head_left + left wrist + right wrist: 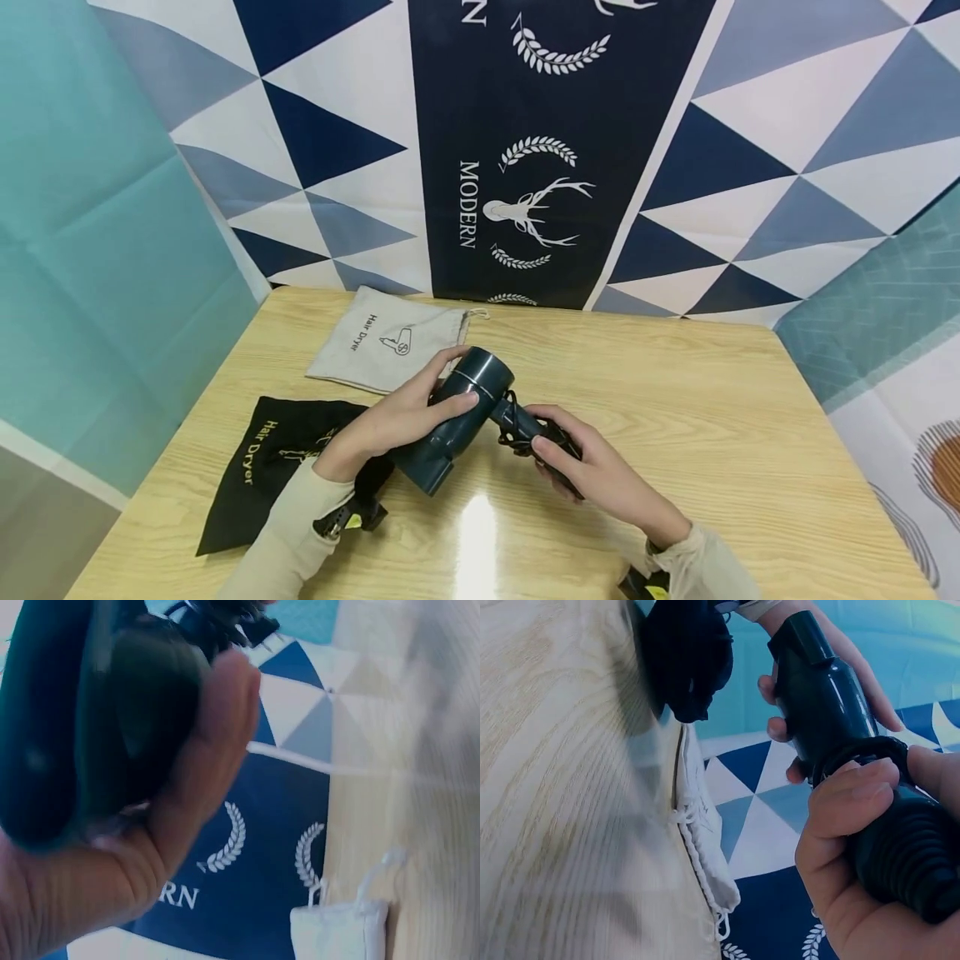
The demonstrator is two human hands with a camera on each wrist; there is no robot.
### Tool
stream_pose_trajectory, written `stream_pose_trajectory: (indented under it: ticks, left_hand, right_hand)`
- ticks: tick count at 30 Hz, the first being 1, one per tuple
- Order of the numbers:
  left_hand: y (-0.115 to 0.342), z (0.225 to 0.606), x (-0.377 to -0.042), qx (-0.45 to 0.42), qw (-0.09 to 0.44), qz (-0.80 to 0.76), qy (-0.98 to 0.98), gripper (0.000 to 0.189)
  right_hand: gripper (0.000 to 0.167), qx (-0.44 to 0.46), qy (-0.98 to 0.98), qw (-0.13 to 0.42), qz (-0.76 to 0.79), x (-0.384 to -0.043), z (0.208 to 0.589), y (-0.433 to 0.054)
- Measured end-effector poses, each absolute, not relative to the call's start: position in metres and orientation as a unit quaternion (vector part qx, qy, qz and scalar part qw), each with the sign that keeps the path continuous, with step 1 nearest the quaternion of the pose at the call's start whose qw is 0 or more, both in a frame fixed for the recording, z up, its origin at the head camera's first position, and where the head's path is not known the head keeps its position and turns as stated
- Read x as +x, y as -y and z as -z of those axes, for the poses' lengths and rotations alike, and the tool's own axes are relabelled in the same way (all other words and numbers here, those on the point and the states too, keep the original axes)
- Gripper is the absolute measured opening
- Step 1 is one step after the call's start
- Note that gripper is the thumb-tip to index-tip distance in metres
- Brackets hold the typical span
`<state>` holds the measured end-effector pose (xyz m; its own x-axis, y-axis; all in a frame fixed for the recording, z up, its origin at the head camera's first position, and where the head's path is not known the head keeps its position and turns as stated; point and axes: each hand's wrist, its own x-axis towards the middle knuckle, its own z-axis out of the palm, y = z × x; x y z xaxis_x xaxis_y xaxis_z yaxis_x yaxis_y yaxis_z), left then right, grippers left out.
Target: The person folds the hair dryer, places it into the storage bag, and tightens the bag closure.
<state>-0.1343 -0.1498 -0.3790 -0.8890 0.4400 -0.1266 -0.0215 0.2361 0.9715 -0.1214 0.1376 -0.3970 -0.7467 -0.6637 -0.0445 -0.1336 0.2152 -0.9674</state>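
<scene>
A dark teal hair dryer [459, 417] is held in the air over the table by both hands. My left hand [408, 417] grips its barrel, thumb lying across the top. Around the handle, where a black cord [512, 423] is wound, curl the fingers of my right hand [592, 467]. The right wrist view shows the ribbed cord end of the handle [907, 855] in the right palm. In the left wrist view the dryer's body [90, 720] is blurred and fills the upper left.
A black drawstring pouch [247, 483] printed "Hair Dryer" lies at the left, partly under the left forearm. Behind it a light grey pouch [360, 342] with the same print lies near the table's back edge. The wooden table [712, 417] meets a patterned cloth backdrop [337, 167].
</scene>
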Motion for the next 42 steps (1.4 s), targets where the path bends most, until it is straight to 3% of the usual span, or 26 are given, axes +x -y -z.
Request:
stream_pose_trajectory:
  ticks: [4, 14, 33, 42]
  left_hand:
    - [0.141, 0.381, -0.13, 0.116, 0.171, -0.59, -0.781, 0.084]
    - [0.121, 0.383, -0.126, 0.12, 0.097, -0.603, -0.783, 0.072]
    - [0.103, 0.386, -0.118, 0.106, -0.007, -0.611, -0.784, 0.072]
    - [0.101, 0.385, -0.111, 0.104, -0.021, -0.598, -0.794, 0.074]
  right_hand:
    - [0.037, -0.268, -0.761, 0.22, 0.549, -0.121, 0.396, -0.137]
    - [0.033, -0.261, -0.79, 0.161, 0.53, -0.123, 0.392, -0.141]
    - [0.034, -0.218, -0.801, 0.071, 0.553, -0.115, 0.39, -0.135]
    - [0.034, -0.209, -0.801, 0.048, 0.559, -0.107, 0.397, -0.132]
